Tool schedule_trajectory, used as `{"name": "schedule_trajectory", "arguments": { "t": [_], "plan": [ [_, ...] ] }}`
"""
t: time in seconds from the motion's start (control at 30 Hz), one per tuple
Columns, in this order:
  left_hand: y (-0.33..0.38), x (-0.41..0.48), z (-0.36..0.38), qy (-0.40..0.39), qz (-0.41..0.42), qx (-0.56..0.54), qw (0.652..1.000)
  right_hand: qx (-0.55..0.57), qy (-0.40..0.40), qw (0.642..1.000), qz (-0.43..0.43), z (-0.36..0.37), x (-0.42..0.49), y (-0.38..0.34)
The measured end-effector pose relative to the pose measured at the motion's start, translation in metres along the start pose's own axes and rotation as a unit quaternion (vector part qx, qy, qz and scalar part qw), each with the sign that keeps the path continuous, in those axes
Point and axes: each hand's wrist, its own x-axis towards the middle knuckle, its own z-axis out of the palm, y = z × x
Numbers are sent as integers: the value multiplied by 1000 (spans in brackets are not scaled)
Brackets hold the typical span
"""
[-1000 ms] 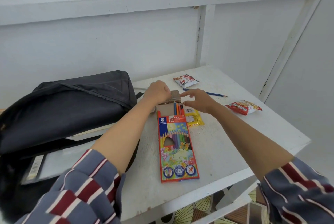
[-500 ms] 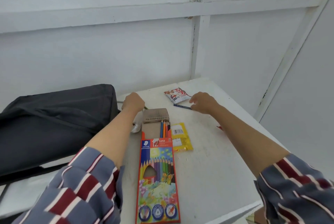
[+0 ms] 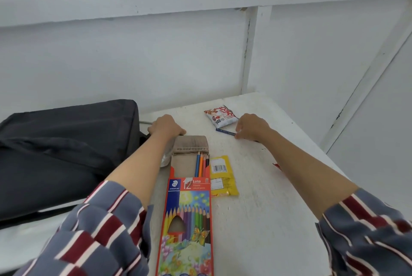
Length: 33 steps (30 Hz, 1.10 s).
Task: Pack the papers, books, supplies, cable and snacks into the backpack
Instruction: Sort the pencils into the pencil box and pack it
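supplies step: right hand (image 3: 252, 127) pinches the loose blue pencil (image 3: 225, 132) at 1 o'clock of the open pencil box (image 3: 189, 208); left hand (image 3: 166, 125) curled, contents untellable, beside the backpack (image 3: 66, 142) at 9 o'clock; next, probably lift and slot the pencil into the box

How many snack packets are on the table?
2: red-white packet by the right hand, yellow packet beside the pencil box. Red sliver by the arm may be a third.

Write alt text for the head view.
The right hand touches a blue pencil on a white table; the left hand lies beyond an open coloured-pencil box. A dark backpack lies left, a yellow snack packet beside the box.
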Motion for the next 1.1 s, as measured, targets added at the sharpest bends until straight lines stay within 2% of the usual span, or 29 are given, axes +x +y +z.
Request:
{"name": "schedule_trajectory", "arguments": {
  "t": [0.2, 0.53, 0.8, 0.93, 1.1],
  "plan": [
    [7, 1, 0, -7, -3, 34, 999, 2, 6, 1000, 1, 1, -3, -7],
    [1, 4, 5, -25, -30, -92, 995, -6, 0, 1000, -18, -3, -8, -8],
    [1, 3, 6, -27, -24, -108, 993, 26, 3, 999, -34, 0, -7, -9],
    [-5, 1, 8, -22, 9, -168, 986, 45, 2, 998, -35, 1, -5, -10],
    [-10, -3, 10, 0, 67, -182, 981, 60, -7, 998, -37, 1, -2, -10]
  ]
}}
